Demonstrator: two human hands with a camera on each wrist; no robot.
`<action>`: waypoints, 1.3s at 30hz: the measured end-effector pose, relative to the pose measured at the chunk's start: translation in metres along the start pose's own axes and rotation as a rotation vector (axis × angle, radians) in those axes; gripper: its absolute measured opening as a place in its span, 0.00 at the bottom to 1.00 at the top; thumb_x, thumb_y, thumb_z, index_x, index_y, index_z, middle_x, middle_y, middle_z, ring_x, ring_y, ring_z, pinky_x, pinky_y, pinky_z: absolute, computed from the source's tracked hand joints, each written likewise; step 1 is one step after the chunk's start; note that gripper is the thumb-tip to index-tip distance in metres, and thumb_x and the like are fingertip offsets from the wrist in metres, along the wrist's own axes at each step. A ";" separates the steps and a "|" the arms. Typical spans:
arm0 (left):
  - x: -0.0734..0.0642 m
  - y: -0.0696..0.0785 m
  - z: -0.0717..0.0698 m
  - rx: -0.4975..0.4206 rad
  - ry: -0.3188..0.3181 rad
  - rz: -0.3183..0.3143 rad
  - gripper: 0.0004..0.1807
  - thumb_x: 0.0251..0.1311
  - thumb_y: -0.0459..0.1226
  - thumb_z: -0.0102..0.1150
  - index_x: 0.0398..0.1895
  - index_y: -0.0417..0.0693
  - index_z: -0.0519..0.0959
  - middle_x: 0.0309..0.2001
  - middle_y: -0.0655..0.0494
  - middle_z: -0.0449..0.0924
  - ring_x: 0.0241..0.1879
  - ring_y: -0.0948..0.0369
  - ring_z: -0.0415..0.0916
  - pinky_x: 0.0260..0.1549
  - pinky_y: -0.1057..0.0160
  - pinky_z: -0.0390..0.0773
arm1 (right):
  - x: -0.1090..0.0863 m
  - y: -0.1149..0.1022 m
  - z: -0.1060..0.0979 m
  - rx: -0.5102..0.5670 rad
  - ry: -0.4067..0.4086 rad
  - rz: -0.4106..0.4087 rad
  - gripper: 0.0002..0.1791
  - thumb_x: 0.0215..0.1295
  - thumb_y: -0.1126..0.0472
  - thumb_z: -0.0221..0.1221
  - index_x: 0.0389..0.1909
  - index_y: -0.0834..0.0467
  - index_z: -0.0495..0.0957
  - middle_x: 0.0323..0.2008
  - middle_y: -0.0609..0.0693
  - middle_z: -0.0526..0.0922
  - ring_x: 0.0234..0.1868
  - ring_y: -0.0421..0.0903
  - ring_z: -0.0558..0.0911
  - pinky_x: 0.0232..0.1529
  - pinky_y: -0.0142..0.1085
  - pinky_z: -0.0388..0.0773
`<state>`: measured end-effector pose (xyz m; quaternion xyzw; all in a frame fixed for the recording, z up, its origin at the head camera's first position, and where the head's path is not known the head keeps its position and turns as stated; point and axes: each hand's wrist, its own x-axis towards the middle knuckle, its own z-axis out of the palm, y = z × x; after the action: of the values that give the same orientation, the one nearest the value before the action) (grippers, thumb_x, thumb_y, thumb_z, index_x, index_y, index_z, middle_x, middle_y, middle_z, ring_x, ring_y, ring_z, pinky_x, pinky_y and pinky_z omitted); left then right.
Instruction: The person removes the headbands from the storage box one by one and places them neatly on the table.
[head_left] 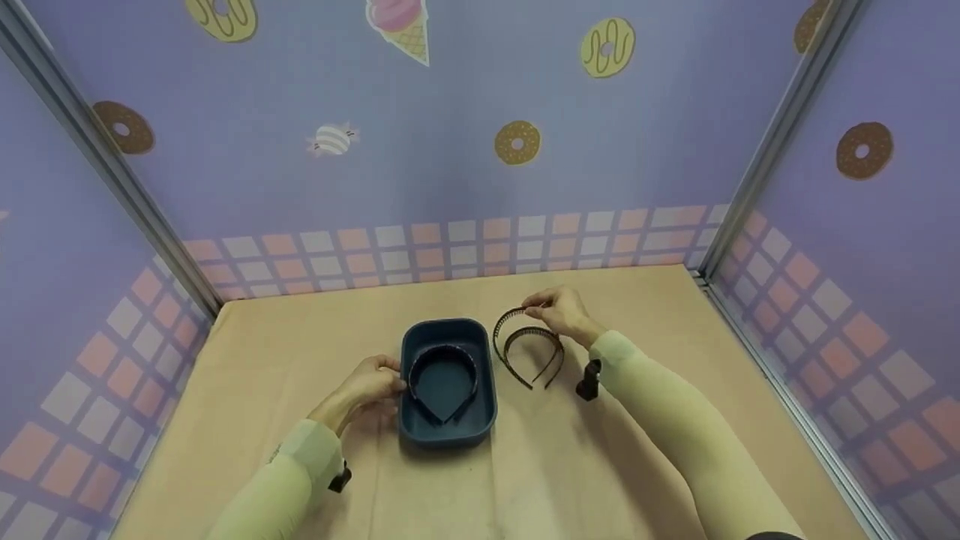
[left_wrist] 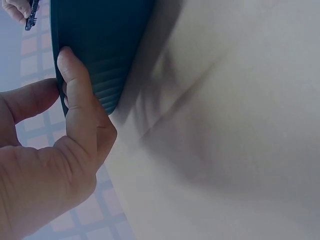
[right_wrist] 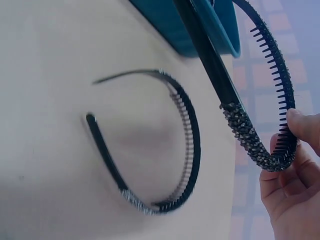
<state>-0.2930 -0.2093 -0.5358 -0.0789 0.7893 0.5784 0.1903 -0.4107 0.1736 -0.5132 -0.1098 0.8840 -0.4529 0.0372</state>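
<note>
My left hand [head_left: 369, 384] pinches the left rim of a dark blue-green plastic tub [head_left: 448, 441], thumb on one side of the wall and fingers [left_wrist: 79, 95] on the other. Inside the tub lies a dark headband [head_left: 443, 350]. Up and to the right of the tub, my right hand [head_left: 564, 313] holds a black toothed headband [right_wrist: 242, 132] by its curved top, between thumb and fingers. Dark glittery stones cover that part, and its ends point down toward the tub's side. Another black toothed headband [right_wrist: 194, 132] rests on the table beneath, partly overlapped by the held one in the head view.
A cloth-covered table [head_left: 292, 337] spreads under everything. Purple walls [head_left: 450, 180] printed with sweets and checks enclose it at the back and sides, with metal posts [head_left: 780, 127] at the corners. Small black devices [head_left: 589, 380] are strapped at both wrists.
</note>
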 end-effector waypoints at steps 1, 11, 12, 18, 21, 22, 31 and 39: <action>0.000 0.000 0.000 0.001 0.003 0.000 0.21 0.67 0.28 0.60 0.62 0.36 0.74 0.44 0.50 0.83 0.39 0.57 0.83 0.42 0.51 0.90 | 0.000 0.003 -0.002 0.000 0.003 0.007 0.11 0.79 0.62 0.68 0.56 0.58 0.93 0.63 0.60 0.91 0.52 0.49 0.85 0.52 0.37 0.83; 0.000 0.001 0.000 -0.003 0.006 -0.003 0.20 0.68 0.28 0.61 0.62 0.37 0.74 0.43 0.51 0.79 0.40 0.57 0.81 0.39 0.52 0.90 | -0.002 0.032 -0.025 -0.004 0.034 0.061 0.11 0.79 0.64 0.67 0.55 0.59 0.93 0.62 0.62 0.90 0.49 0.48 0.85 0.37 0.28 0.78; 0.000 0.001 0.000 -0.005 0.006 -0.009 0.20 0.68 0.28 0.61 0.62 0.37 0.74 0.43 0.51 0.80 0.40 0.57 0.82 0.39 0.53 0.90 | -0.002 0.035 -0.026 -0.002 0.036 0.068 0.11 0.79 0.64 0.68 0.55 0.60 0.93 0.62 0.63 0.90 0.49 0.49 0.85 0.34 0.28 0.77; 0.000 0.001 -0.001 0.006 0.005 -0.019 0.21 0.70 0.29 0.60 0.64 0.38 0.73 0.46 0.49 0.81 0.42 0.55 0.83 0.38 0.54 0.91 | -0.004 0.048 -0.038 0.014 0.059 0.107 0.11 0.79 0.64 0.68 0.55 0.60 0.93 0.62 0.63 0.90 0.48 0.53 0.86 0.25 0.27 0.74; 0.000 0.001 0.000 0.007 0.005 -0.016 0.21 0.70 0.29 0.60 0.65 0.38 0.73 0.45 0.49 0.80 0.41 0.55 0.83 0.38 0.54 0.91 | -0.005 0.054 -0.043 0.006 0.062 0.115 0.11 0.79 0.64 0.68 0.56 0.61 0.93 0.62 0.63 0.90 0.48 0.51 0.85 0.27 0.26 0.75; 0.000 0.000 0.000 0.008 0.005 -0.015 0.21 0.70 0.29 0.60 0.64 0.38 0.73 0.44 0.50 0.80 0.41 0.55 0.83 0.38 0.54 0.90 | -0.006 0.056 -0.045 0.013 0.059 0.126 0.11 0.79 0.64 0.68 0.56 0.61 0.93 0.61 0.63 0.90 0.48 0.52 0.85 0.25 0.27 0.75; 0.000 -0.006 0.001 -0.021 0.007 -0.006 0.20 0.68 0.27 0.60 0.62 0.37 0.73 0.41 0.51 0.79 0.37 0.56 0.82 0.33 0.57 0.88 | -0.010 0.078 -0.060 -0.021 0.065 0.150 0.12 0.79 0.64 0.67 0.57 0.61 0.92 0.63 0.64 0.90 0.48 0.47 0.84 0.39 0.27 0.78; 0.000 -0.003 0.000 -0.029 0.008 -0.005 0.19 0.68 0.28 0.60 0.60 0.37 0.74 0.44 0.50 0.79 0.41 0.56 0.81 0.36 0.55 0.88 | -0.010 0.094 -0.072 -0.034 0.072 0.159 0.13 0.80 0.66 0.65 0.59 0.63 0.91 0.66 0.66 0.87 0.56 0.52 0.86 0.44 0.26 0.80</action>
<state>-0.2922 -0.2098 -0.5388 -0.0862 0.7814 0.5890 0.1873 -0.4279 0.2861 -0.5471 -0.0234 0.8983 -0.4370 0.0394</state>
